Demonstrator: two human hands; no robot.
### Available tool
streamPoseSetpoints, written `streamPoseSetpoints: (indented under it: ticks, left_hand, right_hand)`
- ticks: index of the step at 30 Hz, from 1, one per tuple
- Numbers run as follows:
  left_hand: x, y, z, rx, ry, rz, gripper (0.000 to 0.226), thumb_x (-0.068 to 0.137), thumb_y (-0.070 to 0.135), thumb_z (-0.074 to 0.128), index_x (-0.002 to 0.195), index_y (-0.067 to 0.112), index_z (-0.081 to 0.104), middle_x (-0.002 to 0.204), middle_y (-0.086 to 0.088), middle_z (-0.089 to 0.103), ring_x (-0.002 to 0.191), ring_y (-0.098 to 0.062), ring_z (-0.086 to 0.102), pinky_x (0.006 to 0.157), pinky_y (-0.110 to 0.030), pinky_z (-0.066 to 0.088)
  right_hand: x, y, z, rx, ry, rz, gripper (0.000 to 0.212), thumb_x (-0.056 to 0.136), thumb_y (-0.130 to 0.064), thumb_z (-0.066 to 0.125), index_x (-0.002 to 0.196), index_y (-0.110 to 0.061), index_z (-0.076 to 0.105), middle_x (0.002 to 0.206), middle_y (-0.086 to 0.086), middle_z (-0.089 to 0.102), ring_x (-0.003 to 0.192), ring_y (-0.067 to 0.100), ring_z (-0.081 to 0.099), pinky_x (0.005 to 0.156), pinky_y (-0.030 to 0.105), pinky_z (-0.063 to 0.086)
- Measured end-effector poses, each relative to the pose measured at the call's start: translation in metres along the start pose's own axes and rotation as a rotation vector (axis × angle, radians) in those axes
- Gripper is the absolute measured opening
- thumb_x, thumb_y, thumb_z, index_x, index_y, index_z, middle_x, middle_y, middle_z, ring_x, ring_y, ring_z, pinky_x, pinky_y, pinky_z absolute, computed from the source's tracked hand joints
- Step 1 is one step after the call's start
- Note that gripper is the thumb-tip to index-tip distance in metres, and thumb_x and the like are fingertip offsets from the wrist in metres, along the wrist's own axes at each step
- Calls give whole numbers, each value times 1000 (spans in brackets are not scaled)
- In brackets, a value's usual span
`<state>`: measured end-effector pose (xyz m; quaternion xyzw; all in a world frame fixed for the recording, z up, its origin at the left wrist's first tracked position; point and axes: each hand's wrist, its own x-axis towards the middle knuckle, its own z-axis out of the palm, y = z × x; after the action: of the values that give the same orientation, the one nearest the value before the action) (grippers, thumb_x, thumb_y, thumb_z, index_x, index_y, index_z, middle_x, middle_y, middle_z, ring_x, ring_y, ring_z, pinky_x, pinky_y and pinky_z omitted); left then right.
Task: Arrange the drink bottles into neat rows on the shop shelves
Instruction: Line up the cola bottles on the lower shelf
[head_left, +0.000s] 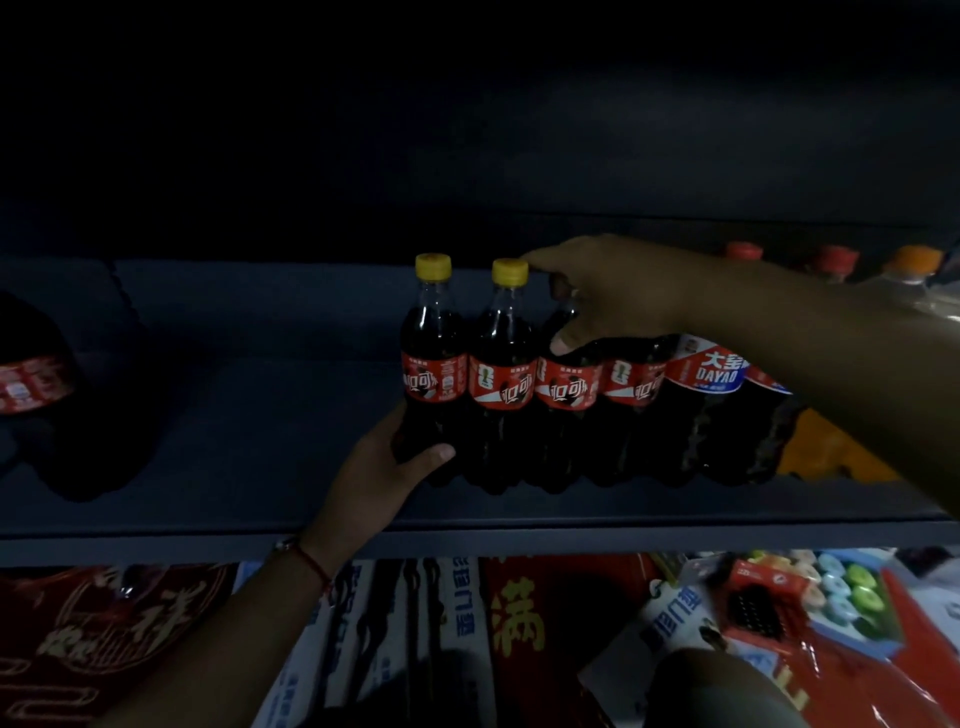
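Dim shelf (260, 415) | cola bottles (501, 374) upright, caps up | left hand (384, 478) grips end bottle (434, 364) | right hand (613, 291) grasps third bottle (566, 384)

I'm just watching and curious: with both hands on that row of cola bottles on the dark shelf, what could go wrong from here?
1. The left hand holds the end cola bottle low down, so a hard push could tip it over.
2. The right hand grips the third bottle near its top; the bottles stand touching, so a nudge may topple the row.
3. The row stands near the shelf edge; a toppled bottle could roll off.
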<state>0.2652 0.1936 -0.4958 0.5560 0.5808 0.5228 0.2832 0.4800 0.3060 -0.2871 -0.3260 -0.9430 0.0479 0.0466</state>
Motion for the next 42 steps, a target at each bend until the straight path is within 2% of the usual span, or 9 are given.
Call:
streamPoseSetpoints:
  ticks: [6,13,18,26,30,35,38,40,42]
  left_hand:
    - [-1,0,0,-2,4,-1,60,90,26,71,145,25,47,133,19,58,117,10,55,94,-5,42]
    - [0,-1,-2,-13,-14,-2,55,92,21,69,142,28,49,131,18,61,117,9,56,92,-6,43]
    - [0,-1,-2,-23,-26,2,59,92,24,69,145,29,46,132,24,59,122,7,54,96,-8,42]
    - [-12,16,-8,12,-49,13,60,95,31,64,148,34,37,133,33,50,118,20,48,99,-4,38]
    - [-38,32,-63,26,509,55,48,96,27,62,142,26,48,126,27,52,107,27,48,87,2,38]
    - [-61,24,-198,-60,1255,77,25,101,26,55,124,17,59,119,3,62,109,-9,59,96,-25,47]
    - [-53,5,-282,-196,1327,-96,32,99,35,52,125,15,55,125,-9,60,116,-27,57,100,-42,48]
    - [-43,2,-319,-319,1156,-159,40,101,41,47,122,9,57,116,-6,62,113,-28,59,87,-31,51]
    - [-32,2,-339,-415,932,-254,53,102,50,38,135,12,53,130,-4,58,123,-24,53,96,-28,45]
  right_hand:
    - [-4,-10,6,64,65,32,107,70,-54,78,153,-34,13,151,0,36,136,19,37,109,35,38]
    - [3,-27,12,30,185,9,72,72,-41,82,133,-27,47,109,-2,63,94,16,60,80,33,52]
    - [4,-26,17,8,221,7,77,72,-45,80,137,-26,45,110,-3,63,94,15,60,79,30,49]
    - [9,-31,16,-186,219,17,88,78,-60,67,150,-28,27,138,2,47,127,24,44,112,42,27]
    - [25,-77,24,-234,481,-198,72,85,-56,61,144,-21,41,136,5,49,128,26,43,118,41,10]
    - [79,-199,51,258,292,-368,65,85,-58,58,141,-29,42,138,-4,45,122,17,46,102,36,40]
    - [131,-281,71,492,169,-361,69,86,-47,64,146,-25,36,144,1,41,128,19,45,103,36,42]
    - [165,-327,82,644,153,-307,77,85,-45,67,148,-20,30,147,6,40,132,24,44,105,36,40]
    - [191,-359,92,848,142,-206,88,83,-44,69,152,-17,22,150,8,38,134,28,42,106,37,38]
